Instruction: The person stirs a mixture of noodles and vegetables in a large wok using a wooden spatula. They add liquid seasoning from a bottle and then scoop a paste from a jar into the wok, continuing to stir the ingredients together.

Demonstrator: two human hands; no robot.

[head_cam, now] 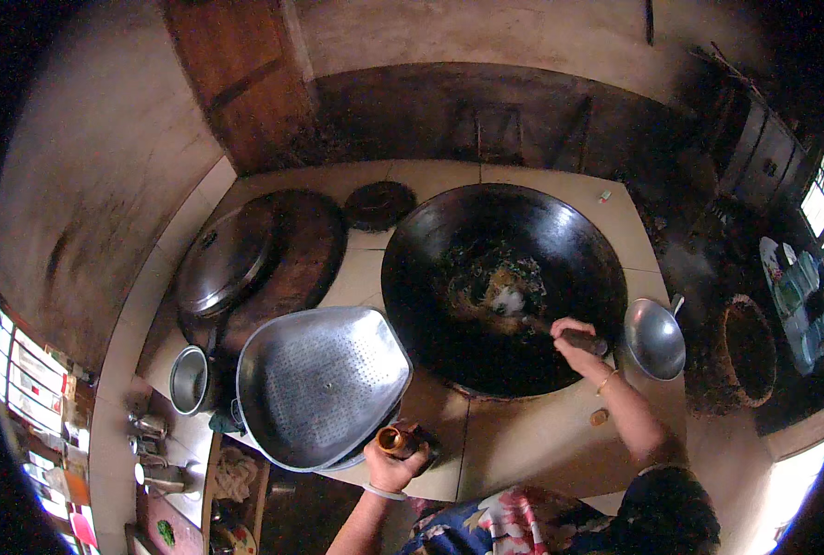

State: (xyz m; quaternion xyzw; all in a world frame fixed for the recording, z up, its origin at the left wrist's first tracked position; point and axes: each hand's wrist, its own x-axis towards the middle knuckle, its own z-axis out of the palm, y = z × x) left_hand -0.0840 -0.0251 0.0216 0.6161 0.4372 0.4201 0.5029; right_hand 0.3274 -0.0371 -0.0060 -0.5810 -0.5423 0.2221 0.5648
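A large black wok (564,270) is set into the tiled stove top. At its bottom lie dark green and brownish bits of food (505,281) with a white patch among them. My right hand (577,343) is closed on the handle of a utensil that reaches into the wok; its far end is hard to make out. In my left hand (392,466) is an open-mouthed brown jar (392,440), held at the stove's front edge beside a perforated metal strainer pan (328,381). A small round lid (598,417) rests on the tiles near my right wrist.
On the left are a dark wooden cover (308,277) with a metal lid (224,263) on it and a small metal pot (190,380). A round black object (380,205) sits behind. Right of the wok rests a metal ladle (655,340). Chopped greens (166,533) lie lower left.
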